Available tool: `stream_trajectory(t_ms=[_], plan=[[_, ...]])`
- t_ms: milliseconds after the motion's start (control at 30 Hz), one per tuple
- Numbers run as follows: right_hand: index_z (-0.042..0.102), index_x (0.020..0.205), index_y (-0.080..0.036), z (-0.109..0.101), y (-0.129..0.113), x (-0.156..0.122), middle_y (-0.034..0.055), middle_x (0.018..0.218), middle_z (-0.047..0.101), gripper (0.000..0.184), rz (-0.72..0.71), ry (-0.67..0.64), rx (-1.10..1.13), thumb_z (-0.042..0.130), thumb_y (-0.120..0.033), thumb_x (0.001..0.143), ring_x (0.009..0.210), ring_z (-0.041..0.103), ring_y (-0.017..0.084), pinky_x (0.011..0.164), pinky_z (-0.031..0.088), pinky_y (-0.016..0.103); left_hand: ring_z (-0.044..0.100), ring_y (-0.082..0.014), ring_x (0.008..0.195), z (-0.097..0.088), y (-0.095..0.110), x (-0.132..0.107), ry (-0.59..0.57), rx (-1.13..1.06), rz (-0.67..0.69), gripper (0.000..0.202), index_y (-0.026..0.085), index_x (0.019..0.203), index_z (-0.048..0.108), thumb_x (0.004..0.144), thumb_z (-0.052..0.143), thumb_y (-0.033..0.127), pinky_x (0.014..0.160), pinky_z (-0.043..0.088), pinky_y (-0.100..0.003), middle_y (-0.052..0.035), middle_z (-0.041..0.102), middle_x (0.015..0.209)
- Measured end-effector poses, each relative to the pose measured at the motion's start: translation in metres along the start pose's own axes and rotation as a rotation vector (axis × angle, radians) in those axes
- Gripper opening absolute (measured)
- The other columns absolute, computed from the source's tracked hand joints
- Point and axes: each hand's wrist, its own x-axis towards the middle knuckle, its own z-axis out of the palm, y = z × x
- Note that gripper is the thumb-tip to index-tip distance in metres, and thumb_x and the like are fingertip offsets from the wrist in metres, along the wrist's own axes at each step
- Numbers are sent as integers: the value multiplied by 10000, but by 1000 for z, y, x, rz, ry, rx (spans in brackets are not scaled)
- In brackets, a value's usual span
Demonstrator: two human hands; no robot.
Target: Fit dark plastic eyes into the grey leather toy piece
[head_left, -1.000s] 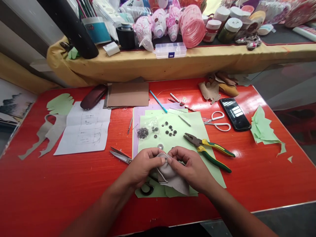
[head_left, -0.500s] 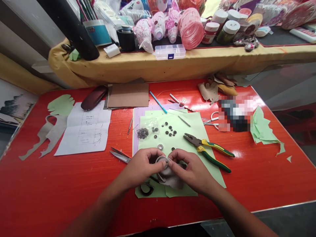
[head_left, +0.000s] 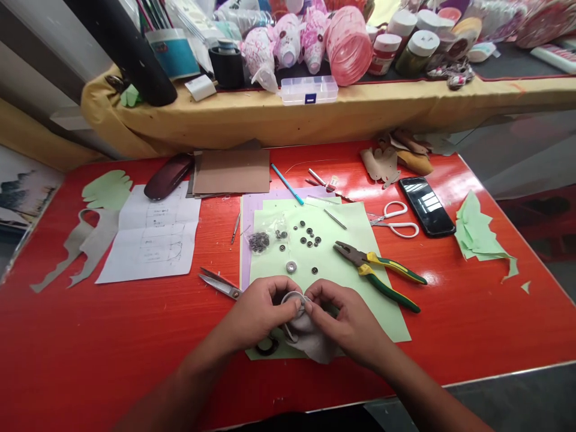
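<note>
My left hand (head_left: pixel 263 309) and my right hand (head_left: pixel 346 315) pinch a small grey leather piece (head_left: pixel 310 339) between thumbs and fingers, near the front of the green paper (head_left: pixel 373 300). A tiny dark fitting shows on its edge between the two thumbs. Behind the hands lie a round metal die (head_left: pixel 291 267) and a dark snap button (head_left: pixel 314 270). Several more snap parts (head_left: pixel 309 231) are scattered farther back, beside a clear bag of dark snap parts (head_left: pixel 260 242). Yellow-and-green pliers (head_left: pixel 378 270) rest right of my right hand. Scissors (head_left: pixel 220 283) lie partly under my left hand.
Left stand a drawn paper pattern (head_left: pixel 153 240), a dark glasses case (head_left: pixel 168 176) and grey scraps (head_left: pixel 96 237). Brown sheets (head_left: pixel 231 172) and a blue pen (head_left: pixel 287 184) lie behind. White-handled scissors (head_left: pixel 396 219), a phone (head_left: pixel 427 207) and green paper scraps (head_left: pixel 481 234) are at the right.
Both hands have moved slightly toward me with the leather piece, and its lower part now hangs a little lower. The pinch of both hands is kept.
</note>
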Motion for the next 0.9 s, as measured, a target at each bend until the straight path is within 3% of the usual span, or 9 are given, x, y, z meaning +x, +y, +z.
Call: stream_trajectory(t_ms=[133, 333, 467, 667, 900], plan=[[698, 922, -204, -6, 7, 0, 22, 823, 716, 207, -30, 16, -39, 614, -372, 1009, 766, 643, 179, 696, 494, 268, 570, -153, 709, -3, 0, 1, 50, 70, 37, 226, 174, 875, 680, 839, 734, 390, 638, 462, -251, 3, 622, 780], [719, 984, -233, -21, 11, 6, 46, 939, 784, 152, -132, 208, -377, 592, -310, 1016, 841, 716, 225, 754, 514, 319, 594, -179, 784, -7, 0, 4, 206, 182, 107, 223, 190, 902, 694, 871, 709, 411, 706, 466, -270, -11, 652, 825], [726, 1060, -232, -27, 14, 13, 77, 1027, 805, 186, -157, 279, -593, 552, -288, 1028, 925, 749, 265, 789, 518, 352, 569, -162, 710, -10, 1, 2, 147, 110, 70, 250, 193, 865, 674, 842, 728, 435, 654, 466, -264, 6, 623, 778], [721, 1178, -214, -25, 17, 23, 68, 989, 812, 218, -45, 216, -813, 608, -296, 1011, 856, 760, 278, 711, 473, 357, 525, -141, 669, -18, 4, 1, 152, 59, 43, 298, 176, 846, 660, 799, 759, 453, 610, 432, -247, 14, 584, 747], [708, 1081, -236, -21, 15, 31, 54, 973, 809, 139, -22, 210, -927, 600, -284, 1009, 826, 755, 265, 634, 388, 330, 551, -164, 712, -16, -1, 6, 173, 84, 73, 296, 174, 875, 686, 824, 737, 461, 647, 427, -266, -9, 620, 774]])
